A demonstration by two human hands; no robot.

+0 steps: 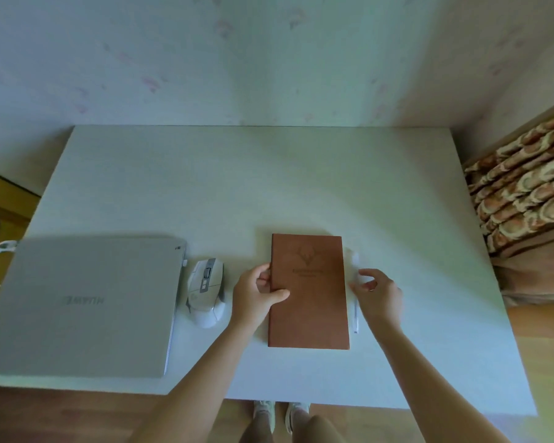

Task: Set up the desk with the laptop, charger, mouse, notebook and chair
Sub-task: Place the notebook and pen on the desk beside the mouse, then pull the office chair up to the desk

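On white desk (269,187) | left hand (253,295) grips flat brown leathery notebook (309,302) | right hand (378,289) spread, empty

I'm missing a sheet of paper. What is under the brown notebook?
The notebook lies flat and closed on the white desk; only desk shows around it. Anything beneath is covered.

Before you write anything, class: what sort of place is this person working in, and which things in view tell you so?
Probably a bedroom or home study corner. A white desk stands against a patterned papered wall, holding a closed laptop, a mouse and a brown notebook, with folded patterned bedding at the right.
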